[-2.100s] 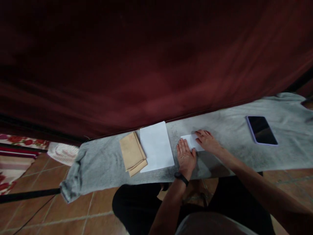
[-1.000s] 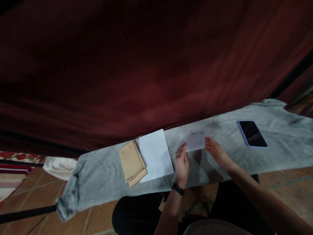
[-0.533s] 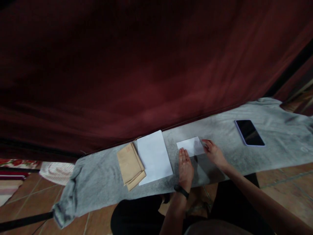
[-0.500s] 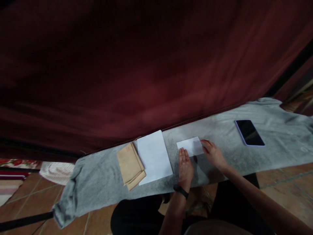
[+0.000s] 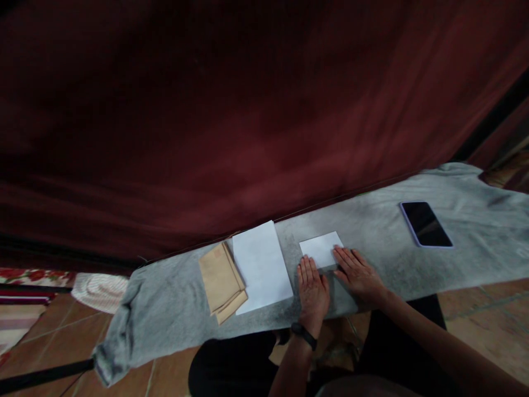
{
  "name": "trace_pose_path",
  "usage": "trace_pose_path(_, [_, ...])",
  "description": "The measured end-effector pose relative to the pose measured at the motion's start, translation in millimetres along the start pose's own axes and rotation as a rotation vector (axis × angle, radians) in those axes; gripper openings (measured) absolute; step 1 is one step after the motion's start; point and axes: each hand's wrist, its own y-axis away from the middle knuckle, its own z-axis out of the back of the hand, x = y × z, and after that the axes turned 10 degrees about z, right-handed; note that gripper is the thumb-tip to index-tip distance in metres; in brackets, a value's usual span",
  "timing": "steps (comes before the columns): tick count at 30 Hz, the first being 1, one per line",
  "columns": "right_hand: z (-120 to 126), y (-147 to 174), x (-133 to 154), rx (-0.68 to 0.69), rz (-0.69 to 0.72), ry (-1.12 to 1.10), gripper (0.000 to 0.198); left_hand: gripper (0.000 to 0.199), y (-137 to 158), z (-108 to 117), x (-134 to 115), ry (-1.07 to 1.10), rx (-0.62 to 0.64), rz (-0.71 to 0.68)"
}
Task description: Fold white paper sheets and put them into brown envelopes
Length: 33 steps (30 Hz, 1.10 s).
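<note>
Half a second ago the right hand (image 5: 359,277) had its fingers bent at the right end of the small white paper (image 5: 319,247); now they lie stretched out over that end, the grip not closed. The left hand (image 5: 314,292) rests as it did then at the paper's near edge, by the left corner, fingers straight and side by side, clamping nothing. A second ago the paper was raised between both hands; now it lies flat on the cloth-covered bench (image 5: 165,303), between the far and near edges. Leftward, a narrow strip of grey cloth separates it from the large white sheet (image 5: 262,267), which touches the brown envelopes (image 5: 220,278). Rightward, a wider stretch of cloth reaches the phone (image 5: 426,223), towards the bench's right end. Dark red fabric (image 5: 264,138) hangs along the far edge.
</note>
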Motion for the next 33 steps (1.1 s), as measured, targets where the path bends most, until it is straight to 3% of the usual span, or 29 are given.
trace_pose_path(4, [3,2,-2,0.03,-0.021,0.012,0.062,0.066,-5,-3,-18,0.018,0.01,-0.008])
trace_pose_path(10, [8,2,1,0.076,0.045,0.036,0.058,0.06,-44,-13,-42,0.079,0.103,-0.128])
trace_pose_path(14, [10,3,0,0.095,0.075,0.042,0.054,0.061,-61,-17,-33,0.071,0.041,-0.103])
trace_pose_path(19, [7,2,0,0.06,0.032,0.018,0.05,0.063,-58,-21,-17,0.029,-0.028,-0.031])
trace_pose_path(23, [0,-18,1,0.022,-0.045,-0.004,0.051,0.066,-56,-24,-11,-0.004,-0.022,-0.013])
trace_pose_path(28, [-15,-55,3,0.056,0.034,0.015,0.052,0.064,-59,-24,-9,-0.066,0.019,-0.062])
trace_pose_path(33, [-21,-57,-7,0.065,0.041,0.086,0.053,0.062,-57,-22,-5,-0.03,-0.005,-0.029])
